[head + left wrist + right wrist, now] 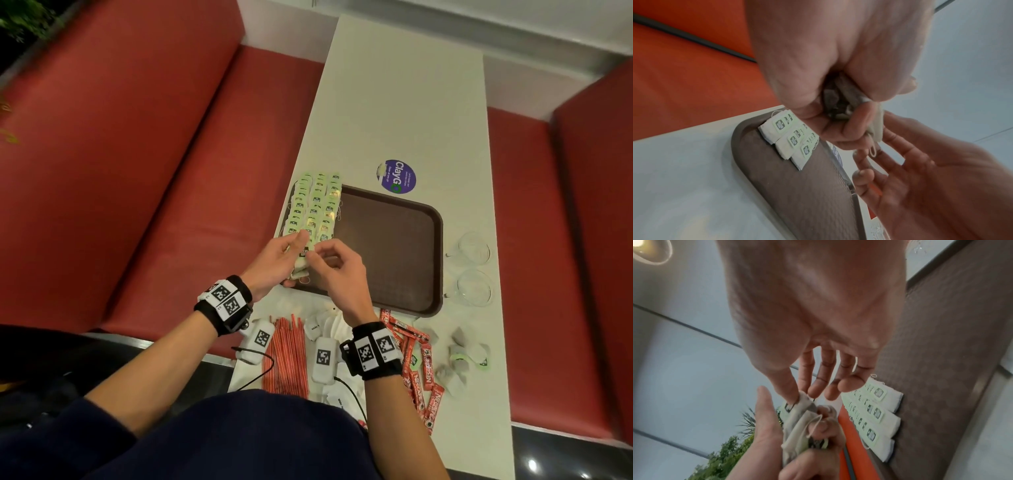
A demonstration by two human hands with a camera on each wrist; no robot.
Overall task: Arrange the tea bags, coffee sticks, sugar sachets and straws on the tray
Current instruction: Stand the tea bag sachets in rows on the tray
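While three columns of pale-green-tagged white paper tea bags (pixel 313 205) already lie along the left side of the brown textured plastic tray (pixel 394 246), a small bunch of loose tea bags (pixel 301 263) is held above the tray's near-left corner, just short of the columns' near ends. Left hand (pixel 277 262) is curled round this bunch, thumb raised beside it. Right hand (pixel 337 270) meets it from the right: thumb and forefinger pinch the top bag of the bunch, the other fingers (pixel 830 386) spread and relaxed. Both hands are together, touching through the bunch.

Columns run lengthwise away from the person, each bag overlapping the next. Judgement: the open space for the next bag is at the near end of the columns, directly ahead of and below the hands; the right hand is better placed to draw a bag out and lay it down.

Red-and-white paper straws (pixel 287 356), red coffee sticks (pixel 419 370) and white sugar sachets (pixel 317 327) lie on the white bench (pixel 404 102) near the person, off the tray.
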